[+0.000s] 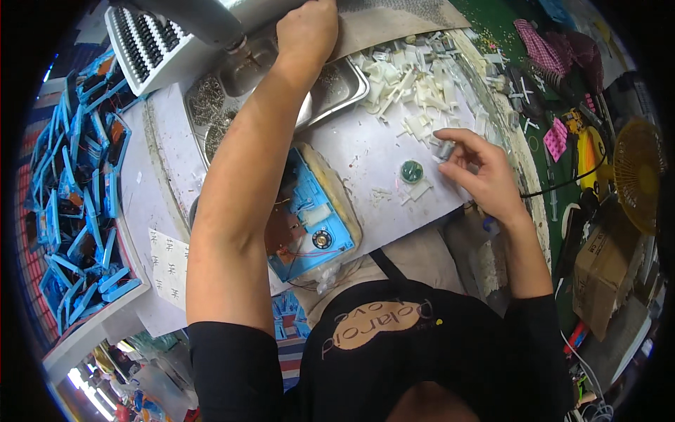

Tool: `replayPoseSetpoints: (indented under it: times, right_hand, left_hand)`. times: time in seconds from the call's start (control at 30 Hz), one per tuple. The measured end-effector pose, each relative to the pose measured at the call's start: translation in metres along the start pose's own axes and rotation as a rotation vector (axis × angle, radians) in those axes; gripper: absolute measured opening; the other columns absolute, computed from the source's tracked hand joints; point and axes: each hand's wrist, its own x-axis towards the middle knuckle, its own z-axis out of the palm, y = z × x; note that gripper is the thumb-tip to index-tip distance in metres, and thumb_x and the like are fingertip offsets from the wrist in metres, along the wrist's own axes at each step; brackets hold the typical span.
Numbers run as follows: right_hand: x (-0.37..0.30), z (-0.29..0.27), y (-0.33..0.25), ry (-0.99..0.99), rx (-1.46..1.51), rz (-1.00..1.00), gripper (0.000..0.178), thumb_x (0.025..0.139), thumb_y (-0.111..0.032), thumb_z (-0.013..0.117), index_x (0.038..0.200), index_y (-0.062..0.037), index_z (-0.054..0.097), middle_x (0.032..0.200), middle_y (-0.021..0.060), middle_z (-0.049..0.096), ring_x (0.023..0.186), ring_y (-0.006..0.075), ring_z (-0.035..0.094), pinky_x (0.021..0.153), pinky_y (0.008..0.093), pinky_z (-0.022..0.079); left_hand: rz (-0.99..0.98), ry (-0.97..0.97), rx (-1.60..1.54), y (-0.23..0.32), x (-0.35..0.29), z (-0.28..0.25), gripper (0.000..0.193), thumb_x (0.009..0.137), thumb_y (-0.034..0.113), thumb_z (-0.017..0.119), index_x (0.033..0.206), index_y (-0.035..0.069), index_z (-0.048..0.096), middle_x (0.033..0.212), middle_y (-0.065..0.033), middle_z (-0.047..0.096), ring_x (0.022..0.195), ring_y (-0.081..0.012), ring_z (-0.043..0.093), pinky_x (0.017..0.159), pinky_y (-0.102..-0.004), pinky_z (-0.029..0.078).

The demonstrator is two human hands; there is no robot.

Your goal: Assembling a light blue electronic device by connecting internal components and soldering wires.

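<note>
My left arm reaches across to the far side, where my left hand (308, 34) is beside the dark tool and metal trays; its fingers are turned away and hidden. My right hand (481, 169) pinches a small grey plastic part (442, 149) between thumb and fingers, above the right side of the table. Below my left forearm, a blue plastic housing (334, 255) lies with its inside facing up on a padded base (344, 193). It contains a round black speaker (322, 239), a white plastic piece (314, 215) and thin wires. Near my right hand sits a small round green object (411, 171).
White plastic parts (418, 84) are heaped at the far right. Compartments in the metal tray (360, 83) hold small screws. Many blue housings (91, 204) are piled at the left. A white rack (144, 46) stands at the far left; a yellow fan (636, 176) is at right.
</note>
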Motion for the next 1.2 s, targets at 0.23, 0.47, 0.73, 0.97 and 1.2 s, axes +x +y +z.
replayPoseSetpoints:
  times: [0.23, 0.47, 0.73, 0.97, 1.2]
  right_hand:
    - [0.022, 0.003, -0.009, -0.336, -0.338, -0.115, 0.043, 0.084, -0.005, 0.070, 0.127, -0.0076, 0.068, 0.088, 0.0098, 0.065, 0.077, 0.0207, 0.062, 0.073, 0.0329, 0.050]
    - [0.037, 0.010, -0.007, -0.444, -0.619, -0.361, 0.039, 0.080, -0.002, 0.068, 0.119, -0.0060, 0.069, 0.102, 0.0146, 0.070, 0.090, 0.0357, 0.066, 0.082, 0.0420, 0.053]
    - [0.033, 0.012, -0.035, -0.466, -0.482, -0.046, 0.041, 0.081, -0.004, 0.069, 0.122, -0.0058, 0.067, 0.083, 0.0074, 0.064, 0.069, 0.0189, 0.061, 0.067, 0.0307, 0.050]
    - [-0.006, 0.091, -0.060, -0.546, 0.639, 0.178, 0.047, 0.088, 0.000, 0.074, 0.133, 0.0021, 0.060, 0.086, -0.0046, 0.058, 0.076, -0.0003, 0.051, 0.063, 0.0151, 0.038]
    - [0.005, 0.104, -0.058, -0.677, 0.585, 0.196, 0.047, 0.088, 0.000, 0.074, 0.133, 0.0032, 0.060, 0.083, -0.0058, 0.055, 0.072, -0.0004, 0.047, 0.060, 0.0168, 0.036]
  left_hand:
    - [0.167, 0.005, -0.657, 0.032, -0.065, -0.107, 0.013, 0.091, 0.010, 0.068, 0.101, 0.004, 0.066, 0.089, -0.0174, 0.073, 0.083, -0.0354, 0.071, 0.076, -0.0407, 0.058]
    - [-0.174, -0.494, -1.131, 0.031, -0.195, -0.209, 0.013, 0.085, -0.009, 0.072, 0.097, -0.004, 0.071, 0.095, -0.0096, 0.070, 0.085, -0.0151, 0.067, 0.075, -0.0263, 0.055]
    - [-0.393, -0.250, -1.224, 0.040, -0.274, -0.200, 0.014, 0.087, -0.008, 0.071, 0.100, -0.001, 0.071, 0.097, -0.0112, 0.070, 0.084, -0.0198, 0.070, 0.073, -0.0295, 0.057]
    - [-0.624, -0.163, -1.314, 0.049, -0.295, -0.194, 0.035, 0.088, -0.004, 0.074, 0.119, 0.001, 0.060, 0.098, -0.0090, 0.070, 0.089, -0.0150, 0.071, 0.076, -0.0274, 0.059]
    - [-0.572, -0.129, -1.301, 0.040, -0.301, -0.193, 0.037, 0.088, -0.003, 0.074, 0.120, 0.001, 0.057, 0.098, -0.0084, 0.070, 0.086, -0.0148, 0.071, 0.075, -0.0278, 0.059]
